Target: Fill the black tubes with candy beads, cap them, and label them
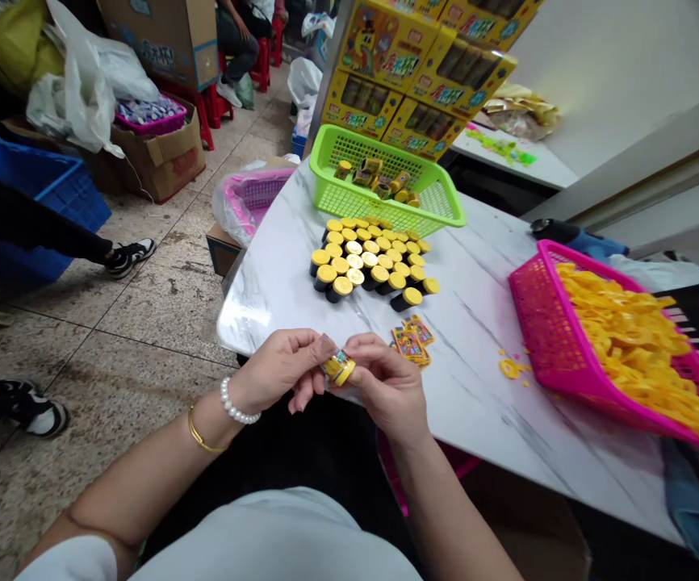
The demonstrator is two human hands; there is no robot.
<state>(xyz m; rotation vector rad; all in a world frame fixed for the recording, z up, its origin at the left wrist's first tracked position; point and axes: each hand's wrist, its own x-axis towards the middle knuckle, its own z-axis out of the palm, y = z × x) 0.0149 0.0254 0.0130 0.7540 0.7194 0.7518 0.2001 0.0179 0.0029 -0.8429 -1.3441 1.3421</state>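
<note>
Both my hands pinch one small yellow-capped bottle (338, 367) over the near edge of the white marble table (495, 403). My left hand (280, 371), with a pearl bracelet at the wrist, grips it from the left; my right hand (386, 383) grips it from the right. A colourful label wraps the bottle. Beyond my hands stands a cluster of several black bottles with yellow caps (370, 262). A small pile of printed labels (411, 340) lies just right of my right hand.
A green basket (331, 194) with a few labelled bottles sits at the far edge. A pink basket (543, 339) full of yellow caps is on the right. Stray yellow caps (510, 368) lie beside it. Other people's legs and shoes (128, 254) are on the floor, left.
</note>
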